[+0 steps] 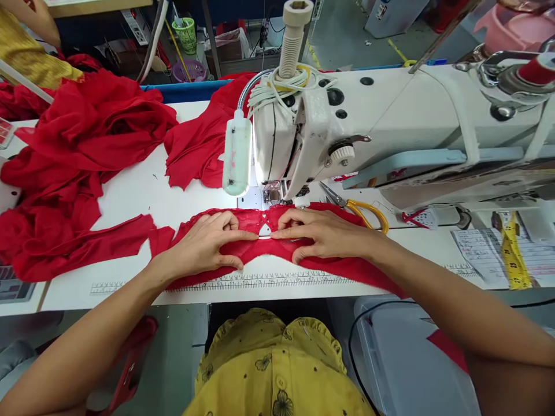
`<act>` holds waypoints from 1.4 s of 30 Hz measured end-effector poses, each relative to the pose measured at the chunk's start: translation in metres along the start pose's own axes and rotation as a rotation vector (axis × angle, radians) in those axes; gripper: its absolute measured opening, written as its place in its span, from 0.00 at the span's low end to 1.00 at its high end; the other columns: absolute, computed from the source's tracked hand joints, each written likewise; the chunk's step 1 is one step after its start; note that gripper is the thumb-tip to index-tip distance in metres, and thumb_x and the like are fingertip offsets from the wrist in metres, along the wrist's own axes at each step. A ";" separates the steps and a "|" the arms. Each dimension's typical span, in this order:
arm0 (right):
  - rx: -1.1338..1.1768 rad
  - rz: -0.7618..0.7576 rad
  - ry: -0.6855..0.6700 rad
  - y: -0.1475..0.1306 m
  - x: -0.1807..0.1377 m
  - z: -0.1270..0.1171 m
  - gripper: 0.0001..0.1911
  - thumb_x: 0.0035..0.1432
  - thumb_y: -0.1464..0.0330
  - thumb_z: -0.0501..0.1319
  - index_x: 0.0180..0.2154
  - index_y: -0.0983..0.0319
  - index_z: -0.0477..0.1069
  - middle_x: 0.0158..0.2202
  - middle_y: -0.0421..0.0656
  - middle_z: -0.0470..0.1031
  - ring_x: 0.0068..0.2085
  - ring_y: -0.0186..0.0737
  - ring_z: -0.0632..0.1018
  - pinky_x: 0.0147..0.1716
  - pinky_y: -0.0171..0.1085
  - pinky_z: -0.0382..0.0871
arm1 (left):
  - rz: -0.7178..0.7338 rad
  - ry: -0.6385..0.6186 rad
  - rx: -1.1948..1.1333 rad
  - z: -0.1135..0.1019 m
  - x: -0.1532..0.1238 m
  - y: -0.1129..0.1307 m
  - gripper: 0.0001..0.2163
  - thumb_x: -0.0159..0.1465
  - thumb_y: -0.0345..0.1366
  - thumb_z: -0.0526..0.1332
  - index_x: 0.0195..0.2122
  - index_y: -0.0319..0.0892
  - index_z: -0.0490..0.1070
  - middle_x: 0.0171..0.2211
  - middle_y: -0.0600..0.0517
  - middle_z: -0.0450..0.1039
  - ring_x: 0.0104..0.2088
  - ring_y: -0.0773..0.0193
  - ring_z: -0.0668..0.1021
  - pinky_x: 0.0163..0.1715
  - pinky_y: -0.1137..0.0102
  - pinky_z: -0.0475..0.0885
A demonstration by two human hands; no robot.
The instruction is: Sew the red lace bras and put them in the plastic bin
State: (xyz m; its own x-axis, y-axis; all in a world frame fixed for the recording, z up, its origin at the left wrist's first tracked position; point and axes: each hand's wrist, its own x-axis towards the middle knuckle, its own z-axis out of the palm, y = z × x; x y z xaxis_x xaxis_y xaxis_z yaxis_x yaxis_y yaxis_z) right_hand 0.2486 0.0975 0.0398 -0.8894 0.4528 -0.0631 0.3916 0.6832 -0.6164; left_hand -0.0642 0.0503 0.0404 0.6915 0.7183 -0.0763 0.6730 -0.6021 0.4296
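Note:
A narrow red fabric piece (342,267) lies across the white sewing table (139,202), just in front of the white sewing machine (390,127). My left hand (208,242) presses down on its left part, fingers curled and pinching the cloth. My right hand (321,234) does the same on the right part. The two forefingers point at each other and almost meet at a small gap in the fabric below the needle area (273,196).
Heaps of red cloth (87,133) cover the table's left side, with more (195,150) behind the machine lamp (237,153). Yellow-handled scissors (364,211) lie right of the needle. A yellow tape measure (514,254) and papers sit at far right. A printed ruler (260,280) runs along the front edge.

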 end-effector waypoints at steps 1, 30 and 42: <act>0.004 0.008 0.000 -0.001 0.000 -0.001 0.25 0.60 0.61 0.68 0.59 0.48 0.72 0.56 0.43 0.70 0.52 0.44 0.73 0.44 0.39 0.68 | 0.003 0.004 0.002 0.000 0.000 0.000 0.25 0.62 0.57 0.64 0.59 0.60 0.72 0.45 0.51 0.66 0.44 0.58 0.70 0.42 0.65 0.62; -0.195 0.016 0.143 -0.027 -0.014 0.009 0.19 0.68 0.60 0.60 0.57 0.56 0.72 0.53 0.48 0.72 0.50 0.45 0.73 0.34 0.38 0.70 | 0.081 0.227 0.255 0.010 -0.013 0.034 0.15 0.71 0.38 0.59 0.57 0.45 0.71 0.47 0.43 0.73 0.44 0.55 0.74 0.40 0.61 0.70; -0.394 0.005 0.281 -0.024 -0.007 0.026 0.15 0.72 0.65 0.54 0.53 0.59 0.75 0.53 0.47 0.77 0.50 0.44 0.74 0.28 0.35 0.66 | 0.105 0.400 0.237 0.038 0.003 0.029 0.15 0.71 0.36 0.60 0.56 0.38 0.71 0.53 0.41 0.77 0.54 0.50 0.76 0.56 0.50 0.69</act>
State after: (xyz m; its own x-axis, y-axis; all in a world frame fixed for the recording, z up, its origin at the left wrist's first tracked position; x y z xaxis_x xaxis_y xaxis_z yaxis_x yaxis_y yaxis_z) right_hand 0.2395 0.0630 0.0342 -0.8100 0.5571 0.1830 0.5037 0.8209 -0.2692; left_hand -0.0325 0.0213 0.0186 0.6349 0.6989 0.3293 0.6780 -0.7084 0.1961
